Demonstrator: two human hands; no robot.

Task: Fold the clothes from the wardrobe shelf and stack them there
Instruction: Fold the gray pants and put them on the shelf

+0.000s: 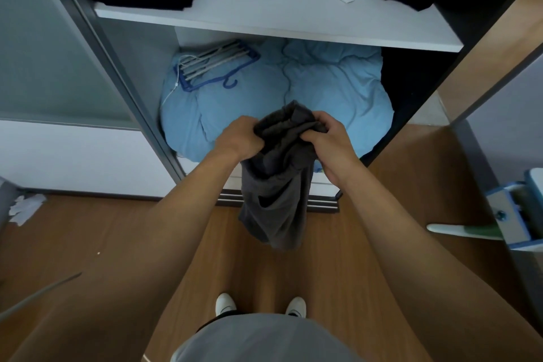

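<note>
below the white wardrobe shelf [264, 23], left hand [239, 137] and right hand [326, 135] clamped on limp dark grey cloth garment [276, 185]; soft, light, best gripped at top edge.

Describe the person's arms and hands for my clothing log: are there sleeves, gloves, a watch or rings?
Both forearms are bare up to the frame edge: no sleeves in view. The left hand and right hand wear no gloves, and no watch, bracelet or ring shows on the visible sides. Any sleeve must end above the forearms; the grey top appears only at the torso.
</note>
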